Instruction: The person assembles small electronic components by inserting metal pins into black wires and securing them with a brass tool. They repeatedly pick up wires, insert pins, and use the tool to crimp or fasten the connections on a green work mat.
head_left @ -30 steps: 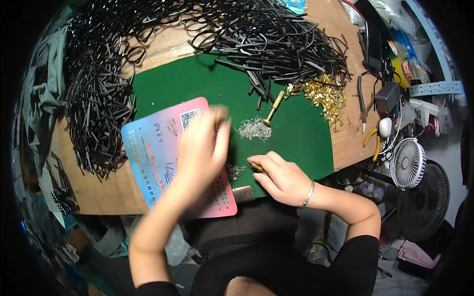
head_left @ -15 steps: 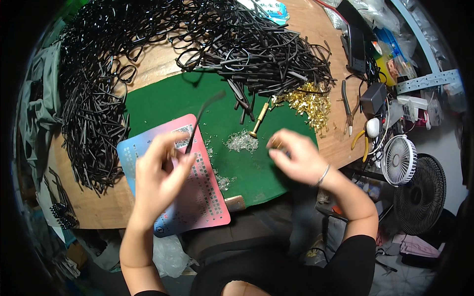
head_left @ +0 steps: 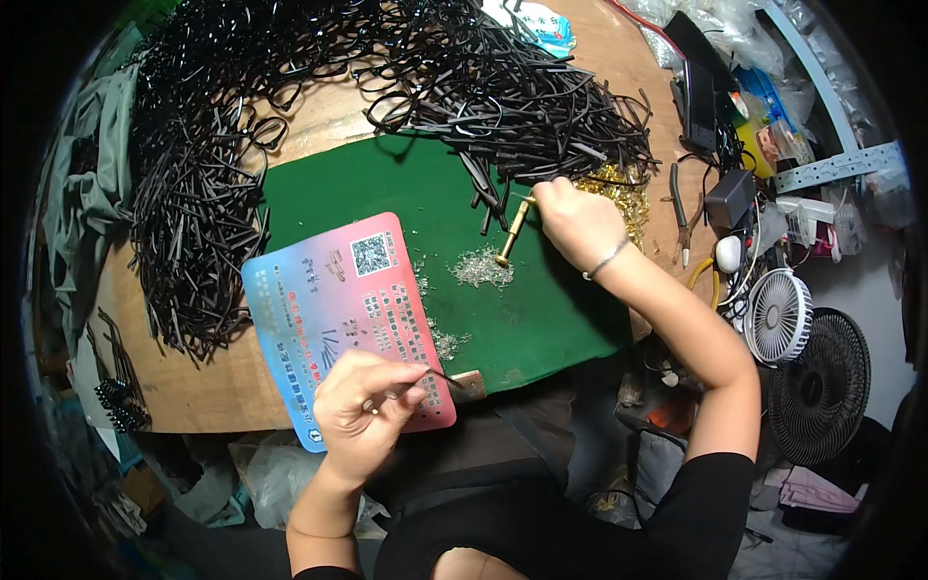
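Left hand [head_left: 365, 414]: fingers pinched on a thin dark pin, possibly a needle [head_left: 443, 379], over the pink-blue card's [head_left: 338, 300] near edge. Right hand [head_left: 578, 220]: closed on the brass-handled tool [head_left: 512, 232], beyond the card.

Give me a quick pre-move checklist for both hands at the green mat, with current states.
1. Left hand pinching a thin dark cord piece: ok.
2. Left hand over the pink-and-blue printed card: ok.
3. Right hand at the pile of small gold metal fittings: ok.
4. Fitting actually between right fingertips: cannot tell.
5. Brass-coloured hand tool lying free on the green felt mat: ok.
6. Small heap of clear bits undisturbed on mat: ok.
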`<state>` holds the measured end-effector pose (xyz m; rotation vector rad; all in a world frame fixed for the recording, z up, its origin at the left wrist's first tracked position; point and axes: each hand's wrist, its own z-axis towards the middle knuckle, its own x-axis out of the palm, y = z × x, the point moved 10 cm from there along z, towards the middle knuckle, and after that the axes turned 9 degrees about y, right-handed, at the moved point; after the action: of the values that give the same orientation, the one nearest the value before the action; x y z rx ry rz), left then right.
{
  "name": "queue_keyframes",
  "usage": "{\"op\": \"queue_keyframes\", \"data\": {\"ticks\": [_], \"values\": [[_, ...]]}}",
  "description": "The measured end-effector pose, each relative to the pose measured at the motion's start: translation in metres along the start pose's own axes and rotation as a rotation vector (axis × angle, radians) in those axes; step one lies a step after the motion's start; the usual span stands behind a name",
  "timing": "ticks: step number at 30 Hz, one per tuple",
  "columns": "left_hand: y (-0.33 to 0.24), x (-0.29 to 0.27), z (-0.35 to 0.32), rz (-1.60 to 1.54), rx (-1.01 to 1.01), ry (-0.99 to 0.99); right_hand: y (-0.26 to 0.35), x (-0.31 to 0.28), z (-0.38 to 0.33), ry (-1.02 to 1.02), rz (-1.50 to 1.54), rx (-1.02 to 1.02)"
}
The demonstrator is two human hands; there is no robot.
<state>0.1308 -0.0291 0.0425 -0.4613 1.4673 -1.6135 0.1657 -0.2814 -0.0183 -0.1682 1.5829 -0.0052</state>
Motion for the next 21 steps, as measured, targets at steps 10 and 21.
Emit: {"op": "queue_keyframes", "data": {"ticks": [10, 21], "values": [[0.05, 0.079, -0.034, -0.443, -0.492, 0.252, 0.098, -0.011, -0.075, 0.591, 1.542, 0.0], [0.059, 0.073, -0.049, -0.55, -0.661, 0.208, 0.117, -0.022, -0.051, 0.376, 1.304, -0.117]]}}
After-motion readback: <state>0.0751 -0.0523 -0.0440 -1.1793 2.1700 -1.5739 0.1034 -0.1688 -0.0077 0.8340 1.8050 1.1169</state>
